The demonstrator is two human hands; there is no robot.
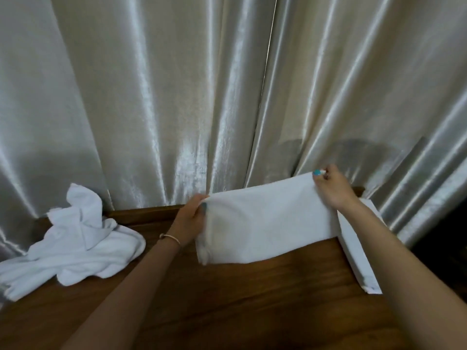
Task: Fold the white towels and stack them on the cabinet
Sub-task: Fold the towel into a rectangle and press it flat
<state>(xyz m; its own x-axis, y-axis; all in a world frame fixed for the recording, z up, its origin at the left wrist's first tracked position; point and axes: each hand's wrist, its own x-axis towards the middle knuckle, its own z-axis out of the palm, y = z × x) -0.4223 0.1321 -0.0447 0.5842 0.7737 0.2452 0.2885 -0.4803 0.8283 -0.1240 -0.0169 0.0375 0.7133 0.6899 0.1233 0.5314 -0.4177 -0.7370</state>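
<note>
Left hand (191, 218) and right hand (331, 189) each pinch the white towel's (265, 223) ends.

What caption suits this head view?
Left hand and right hand hold a half-folded white towel above the brown wooden cabinet.

Matt cloth towel (267, 223), glossy wood cabinet (252, 294)

Single head view, looking forward and down, close over cabinet top (227, 299), facing curtain (151, 97)
</note>
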